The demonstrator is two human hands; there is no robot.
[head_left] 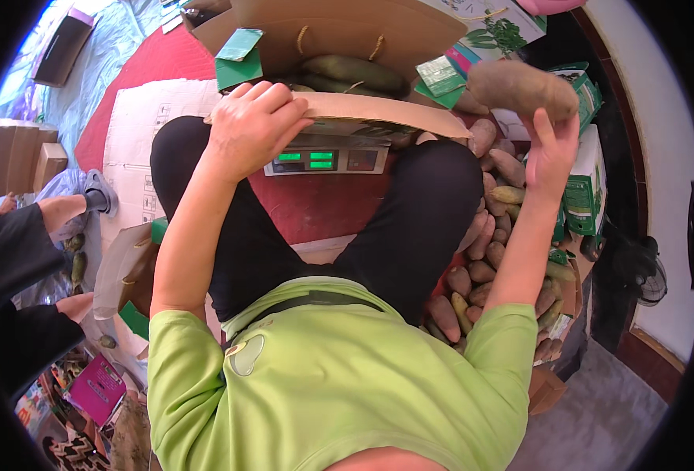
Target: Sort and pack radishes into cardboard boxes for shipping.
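Note:
My left hand [257,125] is closed over the near edge of an open cardboard box [386,110], with its fingers on the flap. The box stands on a digital scale [327,159] with green lit displays, between my knees. Inside it lie large, long dark green vegetables [355,72], partly hidden by the near flap. Raised to the right of the box, my right hand [553,145] grips a big brown sweet potato [520,88] from below. Under that arm a heap of reddish sweet potatoes [509,167] spreads along my right side, with a few yellowish ones among them.
Green-and-white cartons [585,184] stand right of the heap, near a black fan [644,271] by the wall. Another open cardboard box [123,271] is at my left. Beyond it are a person's legs [17,267] and a purple box [97,388].

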